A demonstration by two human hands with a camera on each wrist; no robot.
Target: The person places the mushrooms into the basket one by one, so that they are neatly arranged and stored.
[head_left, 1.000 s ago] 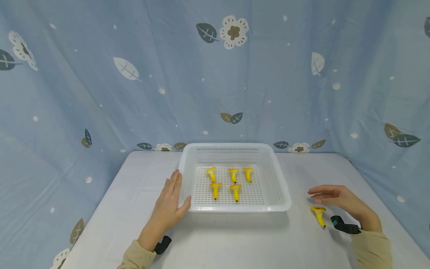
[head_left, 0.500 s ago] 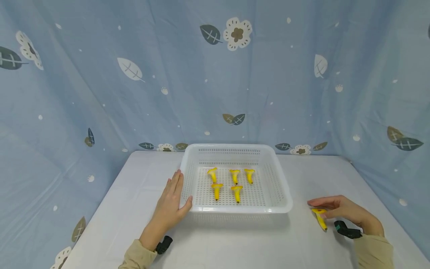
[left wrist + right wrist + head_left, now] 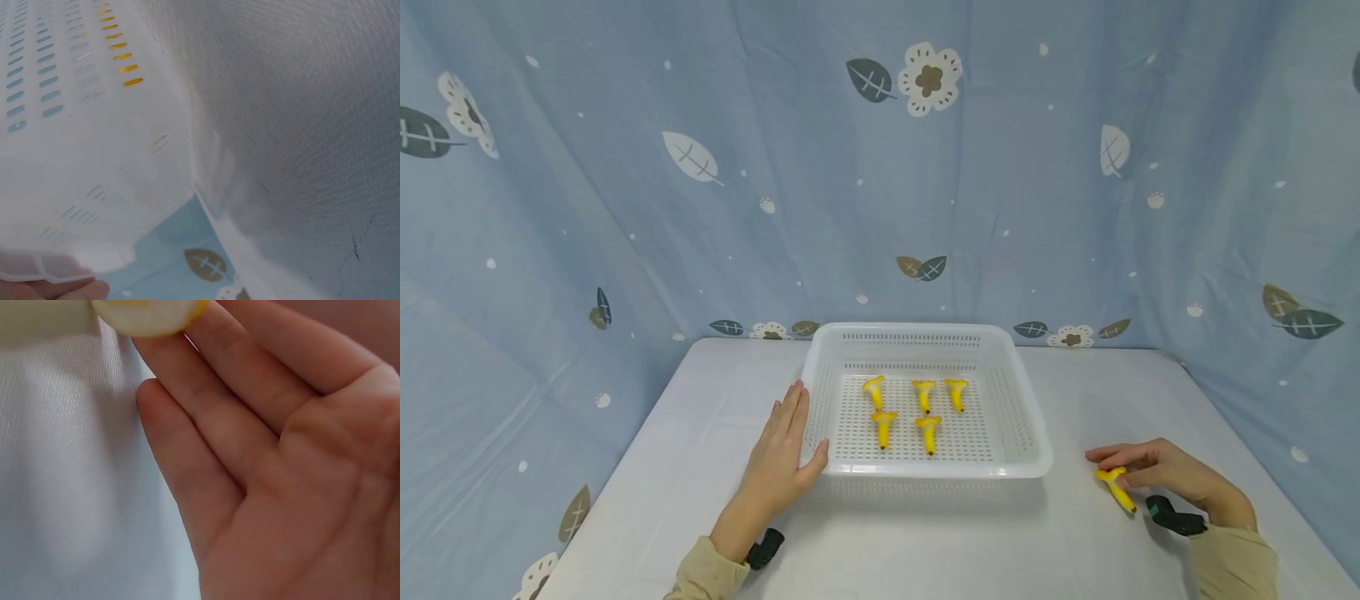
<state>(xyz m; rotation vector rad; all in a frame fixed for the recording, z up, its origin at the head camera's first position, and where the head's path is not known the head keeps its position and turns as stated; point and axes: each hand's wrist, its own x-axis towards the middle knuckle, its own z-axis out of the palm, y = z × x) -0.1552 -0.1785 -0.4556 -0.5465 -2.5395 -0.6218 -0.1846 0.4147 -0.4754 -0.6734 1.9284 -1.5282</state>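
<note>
My right hand (image 3: 1183, 479) is low over the table at the right and pinches a yellow chanterelle mushroom (image 3: 1122, 493) by its cap, between thumb and fingers. The stem points down and to the right. Up close in the right wrist view, the mushroom's pale, yellow-edged cap (image 3: 153, 319) shows against the fingers at the top. My left hand (image 3: 775, 467) rests with straight fingers along the left side of a white plastic basket (image 3: 925, 468), its thumb at the near left corner. From the left wrist, fingertips (image 3: 81, 290) show at the basket's rim.
Inside the basket several more yellow mushrooms (image 3: 928, 435) lie in two rows, caps away from me. A white cloth (image 3: 940, 542) covers the table. Behind it hangs a blue patterned curtain (image 3: 820, 208). Black wrist cameras (image 3: 1172, 517) sit below both wrists.
My right hand has come down onto the mushroom and now pinches it; the mushroom has shifted slightly toward the right and turned a little. The left hand and basket stay in place.
</note>
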